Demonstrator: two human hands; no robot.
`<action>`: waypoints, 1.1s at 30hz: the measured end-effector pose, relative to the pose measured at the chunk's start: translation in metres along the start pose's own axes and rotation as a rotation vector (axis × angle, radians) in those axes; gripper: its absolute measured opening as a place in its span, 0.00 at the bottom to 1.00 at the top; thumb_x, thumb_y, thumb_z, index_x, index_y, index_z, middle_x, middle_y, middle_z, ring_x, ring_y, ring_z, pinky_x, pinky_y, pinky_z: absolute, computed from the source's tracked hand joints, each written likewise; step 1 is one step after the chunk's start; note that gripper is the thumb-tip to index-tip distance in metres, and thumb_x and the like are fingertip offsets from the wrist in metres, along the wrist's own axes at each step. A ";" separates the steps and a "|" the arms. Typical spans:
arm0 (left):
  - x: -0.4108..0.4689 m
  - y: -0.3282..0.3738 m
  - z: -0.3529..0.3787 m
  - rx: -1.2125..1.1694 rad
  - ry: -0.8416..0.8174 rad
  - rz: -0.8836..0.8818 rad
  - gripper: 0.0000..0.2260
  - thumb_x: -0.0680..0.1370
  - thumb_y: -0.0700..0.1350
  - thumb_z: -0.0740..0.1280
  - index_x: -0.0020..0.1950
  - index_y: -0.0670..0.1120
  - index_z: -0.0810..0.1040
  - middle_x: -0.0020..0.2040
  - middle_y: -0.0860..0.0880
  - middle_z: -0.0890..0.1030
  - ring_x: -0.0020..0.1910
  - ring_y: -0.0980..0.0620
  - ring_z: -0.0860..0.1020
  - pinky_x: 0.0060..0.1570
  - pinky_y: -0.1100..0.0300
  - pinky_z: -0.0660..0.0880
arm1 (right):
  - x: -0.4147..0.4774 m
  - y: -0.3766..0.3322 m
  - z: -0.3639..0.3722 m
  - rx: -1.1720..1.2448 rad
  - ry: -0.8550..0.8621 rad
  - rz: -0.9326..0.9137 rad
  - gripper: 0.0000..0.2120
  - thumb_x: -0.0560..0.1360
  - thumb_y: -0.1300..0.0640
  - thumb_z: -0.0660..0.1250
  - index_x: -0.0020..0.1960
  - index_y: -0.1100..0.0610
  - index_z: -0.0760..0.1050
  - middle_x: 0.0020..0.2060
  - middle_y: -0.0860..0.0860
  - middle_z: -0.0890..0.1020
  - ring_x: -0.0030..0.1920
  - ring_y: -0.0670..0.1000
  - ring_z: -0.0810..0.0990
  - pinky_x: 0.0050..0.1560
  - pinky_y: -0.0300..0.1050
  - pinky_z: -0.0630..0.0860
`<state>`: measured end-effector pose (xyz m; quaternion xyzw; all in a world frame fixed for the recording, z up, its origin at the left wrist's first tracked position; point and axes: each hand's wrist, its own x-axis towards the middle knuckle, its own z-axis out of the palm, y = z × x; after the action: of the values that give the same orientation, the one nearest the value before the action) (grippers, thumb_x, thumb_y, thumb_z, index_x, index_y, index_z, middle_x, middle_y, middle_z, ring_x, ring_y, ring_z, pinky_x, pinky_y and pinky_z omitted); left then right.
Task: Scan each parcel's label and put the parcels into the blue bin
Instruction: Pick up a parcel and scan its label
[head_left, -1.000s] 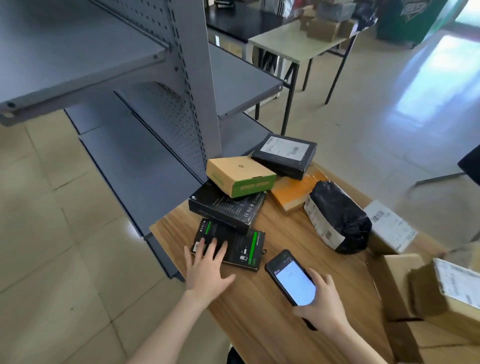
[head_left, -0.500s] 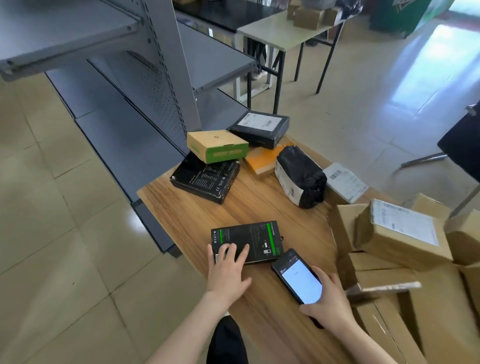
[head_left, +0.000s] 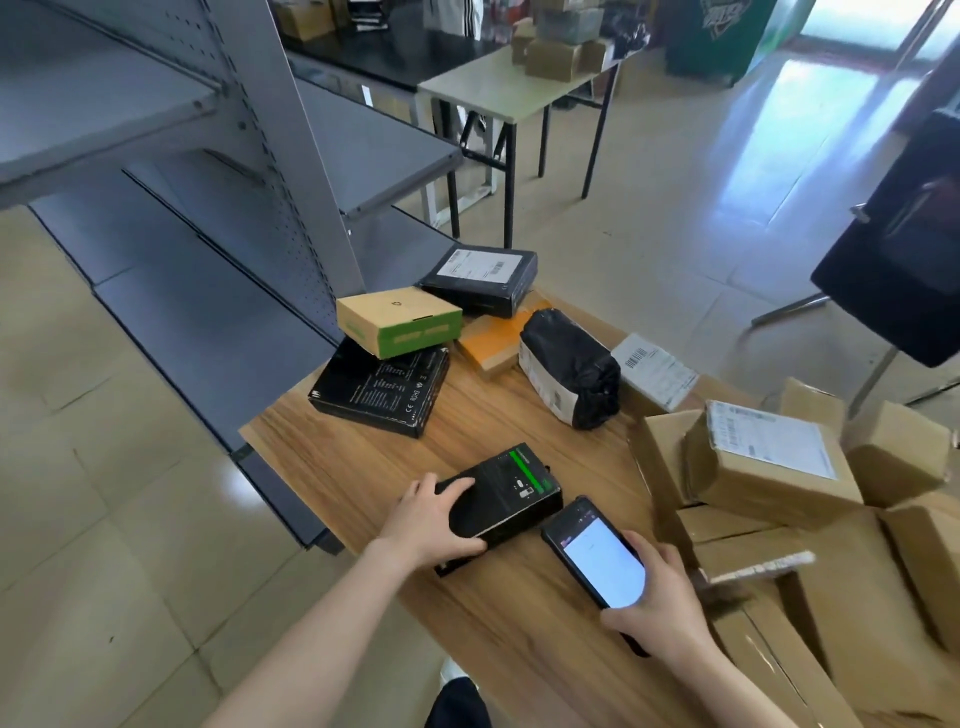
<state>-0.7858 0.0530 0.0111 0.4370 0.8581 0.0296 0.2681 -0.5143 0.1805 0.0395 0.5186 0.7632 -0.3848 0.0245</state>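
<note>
Grey shelving (head_left: 218, 171), glossy tiled floor (head_left: 675, 218)

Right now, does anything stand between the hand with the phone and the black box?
Nothing visible. The left hand grips the black box; the phone in the right hand sits right beside it.

the left hand (head_left: 431, 525) and the right hand (head_left: 654, 597) are bare, and behind each wrist the left forearm (head_left: 311, 639) and the right forearm (head_left: 727, 691) are uncovered all the way to the lower edge of the view. below and between the two hands lies a rounded piece of black clothing (head_left: 460, 704), plain and matte, with too little of it showing to tell which garment it is. just above it, a small pale patch (head_left: 451, 671) shows, too blurred to identify.
</note>
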 end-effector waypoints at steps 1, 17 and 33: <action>0.003 -0.002 -0.005 -0.044 -0.017 0.000 0.39 0.68 0.70 0.65 0.76 0.63 0.56 0.71 0.48 0.65 0.70 0.45 0.65 0.65 0.51 0.68 | 0.002 -0.003 0.000 0.005 0.005 0.005 0.50 0.56 0.53 0.80 0.73 0.46 0.60 0.69 0.49 0.64 0.65 0.51 0.68 0.55 0.43 0.76; 0.021 -0.030 -0.029 -0.183 0.221 0.104 0.31 0.79 0.55 0.65 0.77 0.63 0.51 0.60 0.51 0.66 0.56 0.52 0.72 0.50 0.57 0.78 | 0.041 -0.047 0.017 0.006 -0.020 0.013 0.49 0.59 0.55 0.81 0.73 0.46 0.60 0.65 0.46 0.65 0.57 0.44 0.63 0.34 0.28 0.68; 0.020 -0.018 -0.003 -0.247 0.137 -0.129 0.49 0.61 0.73 0.68 0.76 0.56 0.56 0.66 0.55 0.64 0.67 0.53 0.62 0.62 0.54 0.69 | 0.049 -0.054 0.015 -0.056 -0.045 0.039 0.48 0.60 0.54 0.81 0.73 0.45 0.59 0.64 0.47 0.66 0.62 0.48 0.65 0.35 0.30 0.69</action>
<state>-0.8099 0.0578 -0.0001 0.3416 0.8905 0.1474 0.2620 -0.5865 0.2000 0.0376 0.5238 0.7625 -0.3743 0.0634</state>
